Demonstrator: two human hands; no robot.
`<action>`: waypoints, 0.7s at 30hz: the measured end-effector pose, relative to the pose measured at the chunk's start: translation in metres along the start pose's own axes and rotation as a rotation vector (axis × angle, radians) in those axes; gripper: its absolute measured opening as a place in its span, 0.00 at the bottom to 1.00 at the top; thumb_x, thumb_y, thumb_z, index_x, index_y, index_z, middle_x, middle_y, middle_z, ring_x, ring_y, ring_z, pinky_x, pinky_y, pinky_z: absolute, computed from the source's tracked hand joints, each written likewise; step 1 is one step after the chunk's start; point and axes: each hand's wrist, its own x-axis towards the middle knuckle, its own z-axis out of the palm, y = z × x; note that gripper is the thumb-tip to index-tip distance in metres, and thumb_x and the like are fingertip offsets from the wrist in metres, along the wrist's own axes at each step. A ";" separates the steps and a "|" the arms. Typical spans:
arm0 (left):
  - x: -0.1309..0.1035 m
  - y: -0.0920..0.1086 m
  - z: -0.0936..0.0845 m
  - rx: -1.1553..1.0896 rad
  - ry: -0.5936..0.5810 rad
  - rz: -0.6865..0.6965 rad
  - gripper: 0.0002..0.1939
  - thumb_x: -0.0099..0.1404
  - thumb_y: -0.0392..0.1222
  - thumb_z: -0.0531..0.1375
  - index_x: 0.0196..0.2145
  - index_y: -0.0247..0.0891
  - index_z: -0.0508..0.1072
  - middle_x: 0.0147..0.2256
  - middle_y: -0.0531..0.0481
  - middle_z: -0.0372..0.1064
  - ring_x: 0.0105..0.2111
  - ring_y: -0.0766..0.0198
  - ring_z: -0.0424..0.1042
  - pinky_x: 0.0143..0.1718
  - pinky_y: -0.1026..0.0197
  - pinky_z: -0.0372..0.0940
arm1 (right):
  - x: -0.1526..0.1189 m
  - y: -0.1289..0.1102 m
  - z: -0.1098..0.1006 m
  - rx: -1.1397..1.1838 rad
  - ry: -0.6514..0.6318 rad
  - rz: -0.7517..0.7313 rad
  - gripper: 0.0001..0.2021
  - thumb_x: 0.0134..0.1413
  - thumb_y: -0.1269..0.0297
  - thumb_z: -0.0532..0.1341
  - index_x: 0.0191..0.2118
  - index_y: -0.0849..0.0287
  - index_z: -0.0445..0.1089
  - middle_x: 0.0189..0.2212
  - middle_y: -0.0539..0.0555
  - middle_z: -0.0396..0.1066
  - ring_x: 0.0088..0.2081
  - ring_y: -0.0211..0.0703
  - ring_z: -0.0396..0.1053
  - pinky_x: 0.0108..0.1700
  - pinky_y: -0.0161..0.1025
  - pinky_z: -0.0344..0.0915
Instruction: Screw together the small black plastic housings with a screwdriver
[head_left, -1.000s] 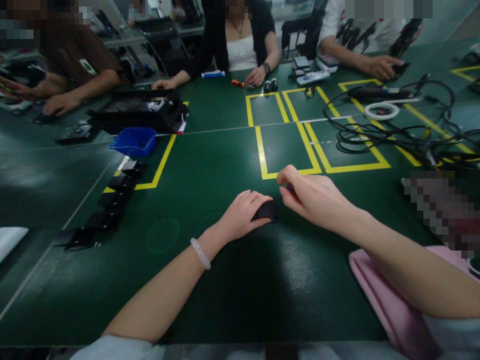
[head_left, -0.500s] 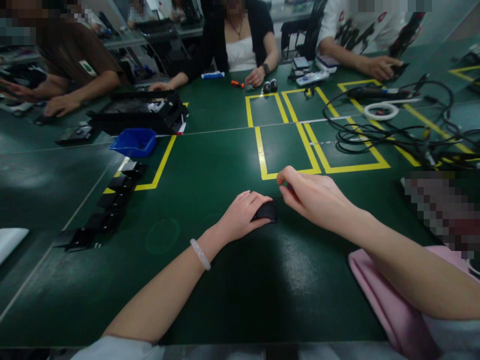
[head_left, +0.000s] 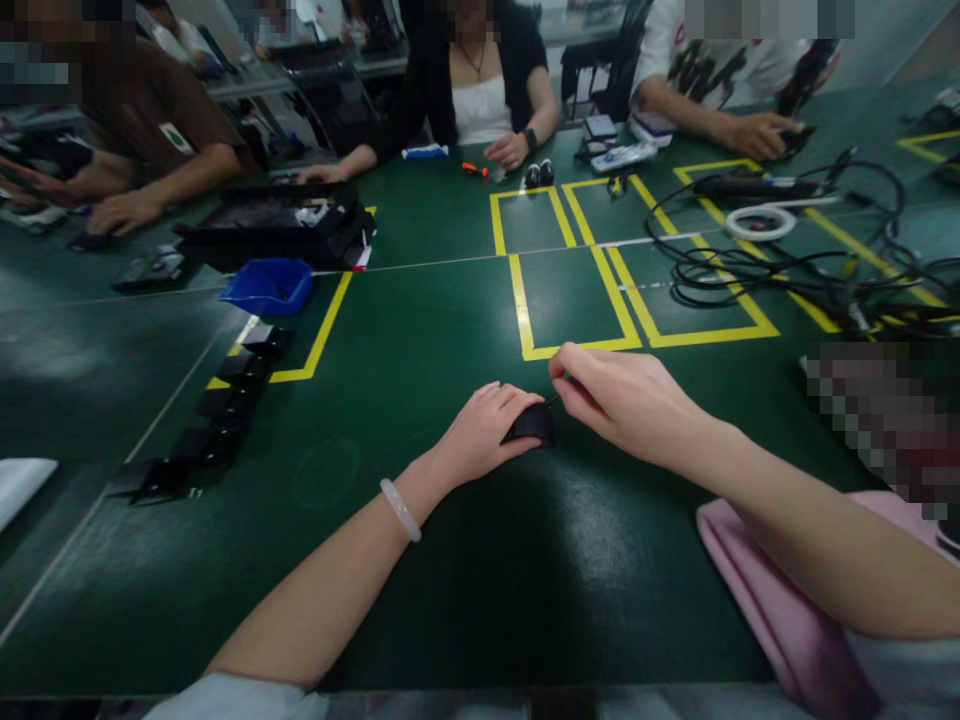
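My left hand (head_left: 491, 428) is wrapped round a small black part (head_left: 534, 425) on the green table (head_left: 420, 340), thumb on the near side and fingers on the far side. Just to the right, my right hand (head_left: 559, 378) is closed in a pinch on a thin dark tool, mostly hidden by the fingers. The tool's tip slants down to the black part's upper right edge. Several black pieces (head_left: 217, 405) stand in a slanting row at the left, with tiny screws (head_left: 196, 492) near the closest one.
A blue bin (head_left: 268, 286) and stacked black trays (head_left: 277, 225) lie at the back left. Black cables (head_left: 705, 275) coil at the right, above a pink cloth (head_left: 772, 590). Several people sit across the table, with an orange screwdriver (head_left: 474, 169) near one person's hand.
My right hand has moved slightly down and left, closer to the black part. The black part looks slightly tilted compared with before. My left hand stays in place.
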 end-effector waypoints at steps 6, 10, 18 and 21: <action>0.000 -0.001 0.001 0.007 0.009 0.003 0.21 0.64 0.49 0.59 0.52 0.40 0.62 0.48 0.46 0.66 0.51 0.55 0.64 0.60 0.46 0.52 | -0.001 0.000 0.001 -0.033 -0.036 0.025 0.11 0.64 0.59 0.49 0.38 0.58 0.63 0.28 0.51 0.72 0.29 0.42 0.70 0.29 0.35 0.53; 0.000 0.000 0.000 0.000 0.005 0.001 0.21 0.64 0.49 0.58 0.52 0.40 0.62 0.49 0.46 0.65 0.51 0.55 0.64 0.60 0.45 0.52 | 0.000 0.000 0.001 -0.002 -0.014 0.019 0.07 0.63 0.64 0.49 0.41 0.59 0.62 0.30 0.52 0.72 0.30 0.41 0.71 0.29 0.35 0.53; 0.000 -0.001 0.001 0.010 0.007 0.001 0.21 0.64 0.50 0.58 0.51 0.39 0.62 0.48 0.46 0.66 0.51 0.55 0.64 0.61 0.46 0.51 | 0.001 -0.001 0.001 -0.051 -0.032 0.006 0.12 0.65 0.57 0.48 0.37 0.58 0.64 0.27 0.51 0.72 0.30 0.42 0.71 0.29 0.35 0.53; 0.000 -0.001 0.001 0.005 0.005 -0.003 0.21 0.65 0.50 0.58 0.52 0.40 0.62 0.48 0.46 0.65 0.51 0.55 0.64 0.61 0.45 0.52 | 0.001 0.000 0.003 -0.054 -0.027 0.034 0.11 0.64 0.59 0.49 0.38 0.58 0.63 0.27 0.51 0.72 0.29 0.42 0.71 0.29 0.35 0.53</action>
